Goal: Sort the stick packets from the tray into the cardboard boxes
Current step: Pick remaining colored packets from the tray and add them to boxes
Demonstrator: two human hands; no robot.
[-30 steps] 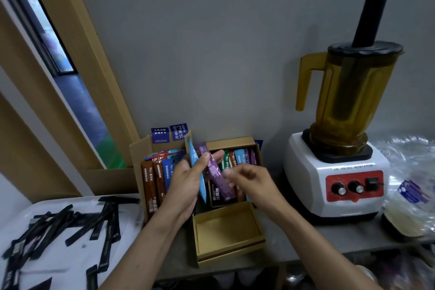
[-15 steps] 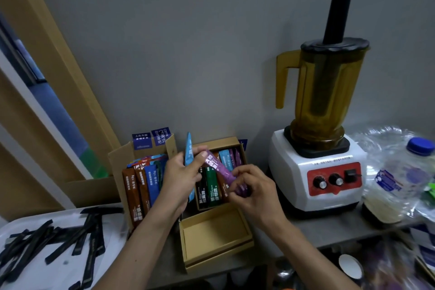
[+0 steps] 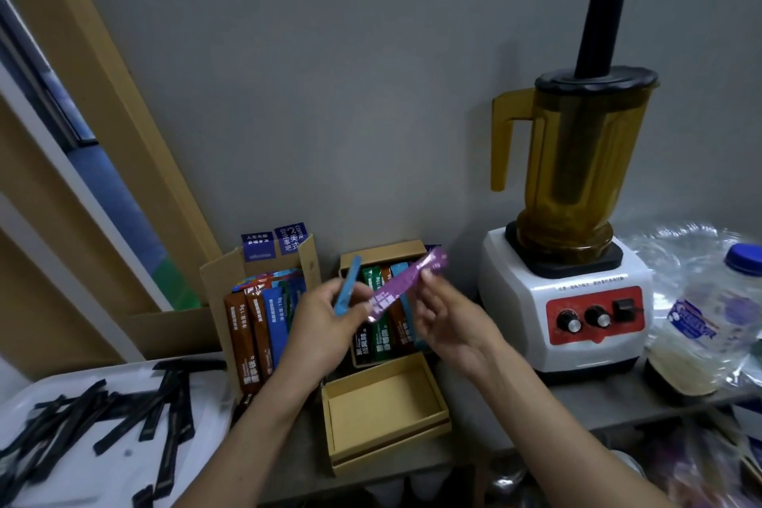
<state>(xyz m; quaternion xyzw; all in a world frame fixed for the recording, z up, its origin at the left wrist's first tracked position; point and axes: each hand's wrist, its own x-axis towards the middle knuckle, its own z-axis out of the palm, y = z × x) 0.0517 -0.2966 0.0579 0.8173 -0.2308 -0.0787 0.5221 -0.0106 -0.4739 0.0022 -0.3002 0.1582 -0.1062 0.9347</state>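
Observation:
My left hand [image 3: 325, 326] grips a light blue stick packet [image 3: 347, 290] that points upward. My right hand [image 3: 449, 322] pinches a purple stick packet [image 3: 406, 284] held slantwise in front of the right cardboard box [image 3: 381, 254], which holds several coloured packets standing upright. My left thumb touches the purple packet's lower end. The left cardboard box [image 3: 222, 272] stands open with brown and blue packets inside. A white tray [image 3: 206, 388] at the lower left carries several black stick packets [image 3: 165, 421].
An empty cardboard lid [image 3: 383, 408] lies in front of the right box. A blender [image 3: 573, 227] with an amber jug stands to the right, beside a plastic bottle [image 3: 713, 322] in crinkled wrap. A grey wall is behind, a wooden window frame at left.
My right hand took hold of the purple packet and lifted its upper end toward the right, above the right box. The blue packet stays in my left hand. The camera view has shifted.

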